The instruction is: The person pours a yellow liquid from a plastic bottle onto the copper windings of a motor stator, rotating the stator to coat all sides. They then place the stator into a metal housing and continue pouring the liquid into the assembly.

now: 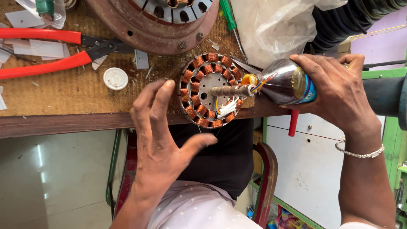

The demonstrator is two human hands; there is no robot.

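While your right hand [339,91] wraps around a shiny metal bottle [285,82] tipped on its side, its orange nozzle [250,79] sits just beside the shaft [231,90] at the middle of the copper-wound stator [210,90]. Your palm hides the back of the bottle, so you cannot see its base. The stator lies near the front edge of the counter [63,91], its white and coloured leads [227,108] bunched by the shaft. Your left hand [163,140] is open, holding nothing, fingers spread; its fingertips [168,85] reach the stator's left rim, though whether they press on it is hard to tell. A red handle [293,123] pokes out below the bottle, its upper part hidden. At the top, a rusty round housing [157,25] is cut off by the frame, as are the red-handled cutters [51,48] at the left edge. A white cap [115,78] lies well apart from your hands. A crumpled clear plastic bag [275,25] lies behind the bottle.
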